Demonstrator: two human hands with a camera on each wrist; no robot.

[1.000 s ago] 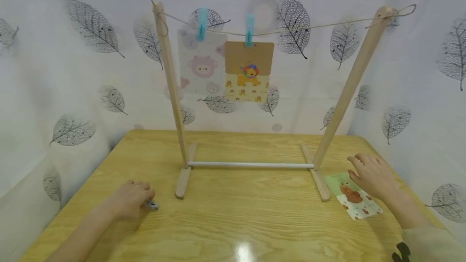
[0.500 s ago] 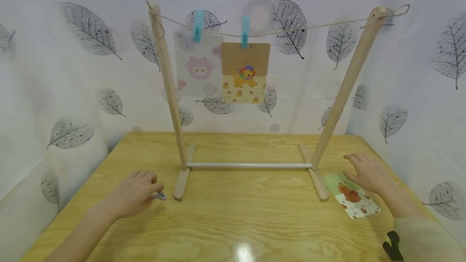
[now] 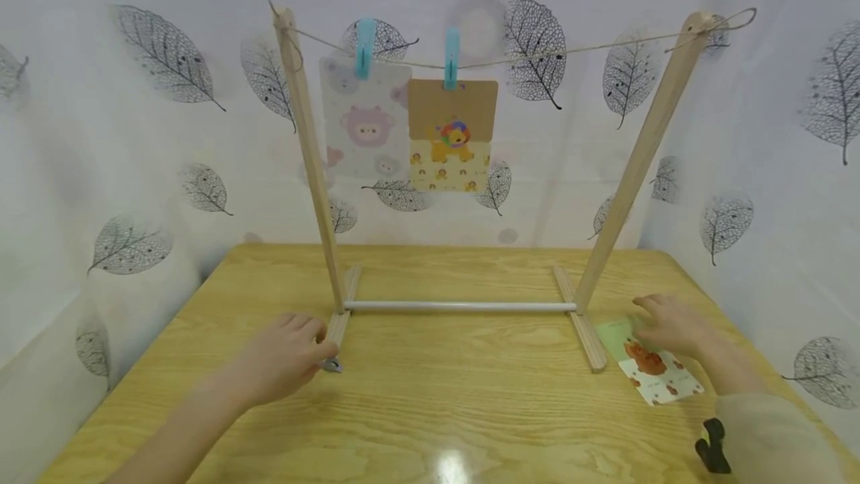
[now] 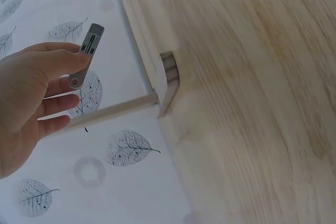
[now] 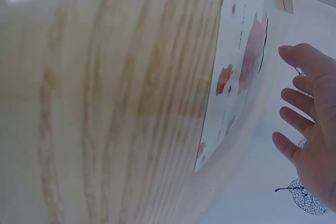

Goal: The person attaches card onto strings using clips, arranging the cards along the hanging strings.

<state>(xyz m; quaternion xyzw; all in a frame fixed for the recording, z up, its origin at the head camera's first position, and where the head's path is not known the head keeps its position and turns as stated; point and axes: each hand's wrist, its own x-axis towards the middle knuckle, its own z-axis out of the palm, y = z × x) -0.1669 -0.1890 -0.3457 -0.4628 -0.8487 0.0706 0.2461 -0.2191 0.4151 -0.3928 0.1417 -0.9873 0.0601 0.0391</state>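
My left hand [image 3: 282,361] pinches a grey clothespin [image 4: 87,53] between thumb and forefinger. It hovers above the table beside the front foot of the rack's left post; in the left wrist view the other fingers are loosely bent behind the clothespin. My right hand [image 3: 675,329] hovers above a green and white card [image 3: 661,378] with a brown animal on it, covering part of its upper right side. Seen in the right wrist view, the fingers and thumb [image 5: 299,56] are spread loosely with nothing between them, apart from the card.
A wooden rack with left post [image 3: 311,163], right post [image 3: 638,163] and white crossbar [image 3: 463,306] stands on the wooden table [image 3: 437,409]. From its string [image 3: 571,53] hang a pink animal card [image 3: 366,151] and a lion card [image 3: 453,110], by blue clothespins [image 3: 452,58].
My left hand has moved right with the clothespin, up to the left post's foot. My right hand has shifted slightly left and lower over the card.
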